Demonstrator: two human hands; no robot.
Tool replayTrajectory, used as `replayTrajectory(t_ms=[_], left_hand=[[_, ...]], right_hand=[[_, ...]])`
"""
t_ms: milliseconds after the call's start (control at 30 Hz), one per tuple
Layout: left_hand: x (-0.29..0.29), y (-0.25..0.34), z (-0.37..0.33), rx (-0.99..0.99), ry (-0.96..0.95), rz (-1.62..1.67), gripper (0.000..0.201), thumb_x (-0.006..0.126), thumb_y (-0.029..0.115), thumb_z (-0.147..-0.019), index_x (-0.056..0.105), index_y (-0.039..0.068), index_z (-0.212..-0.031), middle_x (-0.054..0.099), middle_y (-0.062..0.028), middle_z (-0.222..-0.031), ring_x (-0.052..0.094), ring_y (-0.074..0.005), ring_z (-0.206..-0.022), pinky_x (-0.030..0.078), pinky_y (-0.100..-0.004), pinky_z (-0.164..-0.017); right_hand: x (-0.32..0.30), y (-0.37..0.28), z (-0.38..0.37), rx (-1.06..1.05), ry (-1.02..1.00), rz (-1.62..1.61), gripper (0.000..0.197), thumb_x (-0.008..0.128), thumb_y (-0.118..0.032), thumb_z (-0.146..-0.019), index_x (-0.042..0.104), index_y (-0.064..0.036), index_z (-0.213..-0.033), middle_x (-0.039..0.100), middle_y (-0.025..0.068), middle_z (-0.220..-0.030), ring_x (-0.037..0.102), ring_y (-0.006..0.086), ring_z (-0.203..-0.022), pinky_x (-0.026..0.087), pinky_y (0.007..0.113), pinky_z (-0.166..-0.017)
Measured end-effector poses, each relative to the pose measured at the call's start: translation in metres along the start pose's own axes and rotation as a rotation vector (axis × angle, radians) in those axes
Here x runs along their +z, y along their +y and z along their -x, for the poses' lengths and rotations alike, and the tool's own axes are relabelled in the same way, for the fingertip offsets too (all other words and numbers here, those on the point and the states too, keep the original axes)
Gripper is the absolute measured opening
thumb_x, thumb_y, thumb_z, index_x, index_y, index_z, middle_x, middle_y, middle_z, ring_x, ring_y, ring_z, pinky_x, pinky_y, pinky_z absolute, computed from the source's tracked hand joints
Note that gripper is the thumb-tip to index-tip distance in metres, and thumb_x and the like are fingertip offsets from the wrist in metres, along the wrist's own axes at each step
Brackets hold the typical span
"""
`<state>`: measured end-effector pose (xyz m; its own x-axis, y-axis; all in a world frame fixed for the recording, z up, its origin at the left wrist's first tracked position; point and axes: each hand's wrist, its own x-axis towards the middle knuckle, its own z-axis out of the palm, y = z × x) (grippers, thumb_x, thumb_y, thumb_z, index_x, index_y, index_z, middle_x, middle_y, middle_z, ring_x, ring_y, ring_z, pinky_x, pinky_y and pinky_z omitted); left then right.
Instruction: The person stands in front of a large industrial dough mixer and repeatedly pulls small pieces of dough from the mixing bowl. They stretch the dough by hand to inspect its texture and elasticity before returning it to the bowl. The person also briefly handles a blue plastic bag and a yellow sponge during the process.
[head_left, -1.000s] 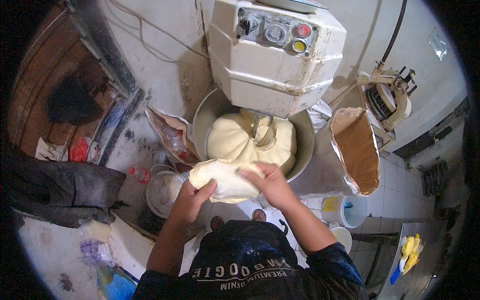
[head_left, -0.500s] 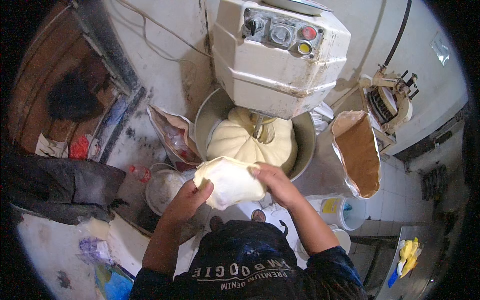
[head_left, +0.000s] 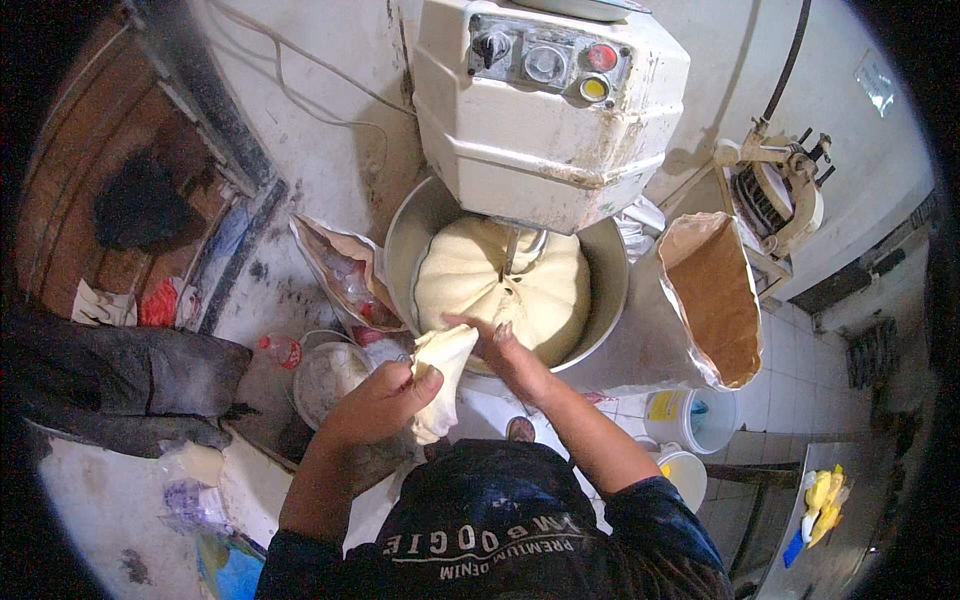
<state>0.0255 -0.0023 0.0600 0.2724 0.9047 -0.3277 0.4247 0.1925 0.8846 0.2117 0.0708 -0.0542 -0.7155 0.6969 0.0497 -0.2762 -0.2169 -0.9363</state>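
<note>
My left hand (head_left: 380, 402) is closed on a small piece of pale dough (head_left: 440, 385), with the thumb pressed on its front. The piece hangs folded and narrow in front of the mixer. Against its upper right side is my right hand (head_left: 508, 362), fingers stretched out and thumb apart; whether it touches the dough is hard to tell. Beyond both hands, a large mass of dough (head_left: 555, 290) fills much of the metal mixing bowl (head_left: 612, 310). A metal hook (head_left: 512, 250) reaches down into the middle of that dough.
Over the bowl stands the white mixer head (head_left: 550, 130) with knobs and buttons. An open paper sack (head_left: 710, 300) is at the right, another sack (head_left: 335, 270) at the left. White buckets (head_left: 700, 420) stand low right; a bucket (head_left: 330, 375) and plastic bottle (head_left: 280, 350) are left.
The dough piece was spread wide between both hands; now it is folded narrow in my left hand. My right hand has let go, its fingers straightened. The bowl's dough and hook have turned.
</note>
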Motion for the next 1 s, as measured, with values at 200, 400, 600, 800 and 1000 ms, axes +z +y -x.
replayTrajectory(t_ms=[200, 400, 600, 800, 1000], left_hand=[[-0.005, -0.007, 0.000, -0.012, 0.064, 0.065, 0.029, 0.047, 0.026, -0.090, 0.059, -0.001, -0.093, 0.060, -0.0013, -0.078, 0.053, -0.0096, -0.071, 0.044, -0.0270, -0.066], [-0.002, -0.029, -0.001, 0.129, 0.094, 0.274, 0.029, 0.049, 0.018, -0.089, 0.053, 0.000, -0.110, 0.059, -0.0046, -0.094, 0.052, -0.0110, -0.088, 0.040, -0.0270, -0.082], [0.001, -0.040, -0.013, 0.230, 0.199, 0.308, 0.030, 0.046, 0.018, -0.090, 0.050, -0.002, -0.112, 0.056, -0.0057, -0.103, 0.050, -0.0121, -0.094, 0.038, -0.0269, -0.086], [0.002, -0.017, -0.009, 0.143, 0.156, 0.307, 0.034, 0.040, 0.023, -0.093, 0.048, -0.003, -0.115, 0.056, -0.0059, -0.103, 0.050, -0.0119, -0.094, 0.038, -0.0266, -0.084], [0.012, -0.034, -0.018, 0.021, 0.132, 0.656, 0.038, 0.038, 0.028, -0.094, 0.048, -0.002, -0.116, 0.056, -0.0069, -0.105, 0.051, -0.0135, -0.095, 0.038, -0.0272, -0.086]], right_hand=[[0.027, -0.032, 0.008, 0.230, 0.108, -0.131, 0.027, 0.059, -0.021, -0.084, 0.061, -0.0006, -0.102, 0.064, -0.0001, -0.088, 0.057, 0.0060, -0.077, 0.046, 0.022, -0.071], [0.031, -0.084, 0.014, 0.183, 0.223, 0.147, 0.025, 0.059, -0.023, -0.085, 0.064, -0.0013, -0.096, 0.064, 0.0010, -0.082, 0.056, 0.0065, -0.075, 0.045, 0.022, -0.068], [0.024, -0.085, 0.016, 0.067, 0.317, 0.238, 0.023, 0.058, -0.017, -0.085, 0.061, 0.0009, -0.100, 0.064, 0.0060, -0.088, 0.059, 0.0105, -0.076, 0.048, 0.025, -0.069], [0.027, -0.093, 0.020, 0.062, 0.301, 0.146, 0.026, 0.059, -0.022, -0.084, 0.062, -0.0013, -0.099, 0.065, 0.0054, -0.086, 0.059, 0.0098, -0.074, 0.048, 0.024, -0.069], [0.021, -0.092, 0.014, 0.146, 0.415, -0.041, 0.024, 0.058, -0.020, -0.085, 0.060, -0.0009, -0.099, 0.064, 0.0078, -0.089, 0.062, 0.0137, -0.076, 0.050, 0.028, -0.070]])
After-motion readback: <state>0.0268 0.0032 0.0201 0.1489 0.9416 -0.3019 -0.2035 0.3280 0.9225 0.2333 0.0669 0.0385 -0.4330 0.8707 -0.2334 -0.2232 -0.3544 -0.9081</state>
